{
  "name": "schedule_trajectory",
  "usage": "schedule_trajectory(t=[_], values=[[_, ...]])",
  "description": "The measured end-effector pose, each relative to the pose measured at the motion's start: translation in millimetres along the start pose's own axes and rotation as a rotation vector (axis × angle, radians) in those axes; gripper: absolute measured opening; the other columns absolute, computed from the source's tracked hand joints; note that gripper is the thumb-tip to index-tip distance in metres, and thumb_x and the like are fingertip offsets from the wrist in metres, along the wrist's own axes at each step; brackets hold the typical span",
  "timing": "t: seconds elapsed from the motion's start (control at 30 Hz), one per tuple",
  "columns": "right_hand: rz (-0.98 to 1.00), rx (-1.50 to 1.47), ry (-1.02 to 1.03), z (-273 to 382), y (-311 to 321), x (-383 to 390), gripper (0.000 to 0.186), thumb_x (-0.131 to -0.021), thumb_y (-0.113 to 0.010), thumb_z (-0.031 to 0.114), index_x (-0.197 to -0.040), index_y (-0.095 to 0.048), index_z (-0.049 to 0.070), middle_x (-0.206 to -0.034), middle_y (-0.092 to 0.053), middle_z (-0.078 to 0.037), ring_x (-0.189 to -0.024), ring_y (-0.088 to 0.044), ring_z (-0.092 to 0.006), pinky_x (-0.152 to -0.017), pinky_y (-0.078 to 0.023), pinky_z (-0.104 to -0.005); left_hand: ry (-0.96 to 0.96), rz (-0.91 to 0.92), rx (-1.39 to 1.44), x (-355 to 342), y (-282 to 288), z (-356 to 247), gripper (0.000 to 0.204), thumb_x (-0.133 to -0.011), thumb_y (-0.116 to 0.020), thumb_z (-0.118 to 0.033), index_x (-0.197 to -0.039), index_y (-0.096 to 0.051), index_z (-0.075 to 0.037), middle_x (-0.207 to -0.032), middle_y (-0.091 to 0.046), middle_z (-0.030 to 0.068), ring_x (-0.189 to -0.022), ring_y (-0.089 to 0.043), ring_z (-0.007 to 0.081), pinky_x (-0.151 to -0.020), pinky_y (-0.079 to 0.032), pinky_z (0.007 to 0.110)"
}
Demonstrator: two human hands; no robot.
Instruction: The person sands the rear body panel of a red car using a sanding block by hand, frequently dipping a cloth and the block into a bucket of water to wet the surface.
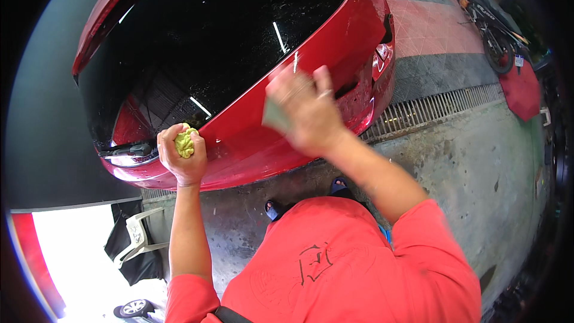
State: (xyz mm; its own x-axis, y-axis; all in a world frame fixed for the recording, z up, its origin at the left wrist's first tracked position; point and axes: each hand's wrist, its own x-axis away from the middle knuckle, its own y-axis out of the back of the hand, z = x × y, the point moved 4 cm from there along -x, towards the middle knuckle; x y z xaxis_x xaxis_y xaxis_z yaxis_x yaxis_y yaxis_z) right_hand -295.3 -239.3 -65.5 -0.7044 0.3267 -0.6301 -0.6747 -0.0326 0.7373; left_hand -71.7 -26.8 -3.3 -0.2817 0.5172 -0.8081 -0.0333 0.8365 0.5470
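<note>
My left hand point(183, 154) is closed around a crumpled yellow-green cloth point(185, 142), by the lower edge of the rear window point(197, 48). My right hand point(308, 110) is smeared by motion over the red tailgate point(239, 137) of a car. A flat grey-green pad point(275, 116) shows under its fingers; whether it touches the paint I cannot tell. Water drops and light streaks dot the dark glass. The rear wiper point(128, 152) lies left of my left hand.
A metal floor grate point(436, 109) runs along the wet concrete floor point(442, 155). A motorcycle point(490, 24) stands at the far right near a red piece point(520, 93) on the floor. At the lower left are a white plastic chair point(136, 239) and a car wheel point(134, 308).
</note>
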Motion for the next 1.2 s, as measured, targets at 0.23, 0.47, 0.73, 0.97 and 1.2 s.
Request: schedule_trajectory(t=[0.23, 0.47, 0.73, 0.97, 1.2], values=[[-0.268, 0.110, -0.304, -145, 19, -39, 0.053, -0.114, -0.055, 0.039, -0.158, -0.049, 0.009, -0.169, -0.047, -0.020, -0.159, -0.041, -0.0448, -0.123, -0.027, -0.0809, 0.009, -0.022, -0.058, 0, -3, 0, 0.031, -0.085, -0.076, -0.001, -0.115, -0.068, -0.003, -0.099, -0.070, 0.0145, -0.088, -0.069, 0.0335, -0.083, -0.057, 0.045], [0.086, -0.213, 0.027, 1, 3, 11, 0.065, -0.102, -0.060, 0.025, -0.164, -0.049, 0.007, -0.174, -0.047, -0.017, -0.165, -0.039, -0.0339, -0.132, -0.014, -0.0718, -0.004, 0.040, -0.140, 4, -3, 4, 0.031, -0.091, -0.074, -0.003, -0.121, -0.066, 0.000, -0.108, -0.070, 0.0161, -0.095, -0.073, 0.0291, -0.090, -0.059, 0.042], [-0.212, -0.079, -0.283, -65, 11, 8, 0.069, -0.112, -0.056, 0.040, -0.168, -0.040, 0.005, -0.177, -0.039, -0.022, -0.167, -0.033, -0.0406, -0.130, -0.019, -0.0744, -0.041, 0.038, -0.156, 4, -5, 1, 0.029, -0.089, -0.073, -0.004, -0.117, -0.067, -0.001, -0.105, -0.070, 0.0147, -0.095, -0.070, 0.0310, -0.089, -0.057, 0.044], [-0.046, 0.163, -0.680, -225, 36, 5, 0.064, -0.120, -0.033, 0.046, -0.170, -0.039, 0.007, -0.180, -0.037, -0.019, -0.168, -0.030, -0.0389, -0.126, -0.013, -0.0846, -0.127, 0.062, -0.217, 1, -14, -35, 0.025, -0.080, -0.082, -0.004, -0.103, -0.072, -0.008, -0.097, -0.073, 0.0149, -0.088, -0.069, 0.0360, -0.082, -0.057, 0.049], [-0.676, -0.343, -0.888, -267, 90, 127, 0.043, -0.119, -0.052, 0.035, -0.134, -0.067, -0.003, -0.125, -0.073, -0.020, -0.111, -0.068, -0.0292, -0.097, -0.052, -0.0470, -0.543, 0.329, -0.031, -68, -149, -177, 0.034, -0.074, -0.102, -0.025, -0.084, -0.073, -0.011, -0.098, -0.074, 0.0084, -0.092, -0.069, 0.0320, -0.082, -0.055, 0.047]])
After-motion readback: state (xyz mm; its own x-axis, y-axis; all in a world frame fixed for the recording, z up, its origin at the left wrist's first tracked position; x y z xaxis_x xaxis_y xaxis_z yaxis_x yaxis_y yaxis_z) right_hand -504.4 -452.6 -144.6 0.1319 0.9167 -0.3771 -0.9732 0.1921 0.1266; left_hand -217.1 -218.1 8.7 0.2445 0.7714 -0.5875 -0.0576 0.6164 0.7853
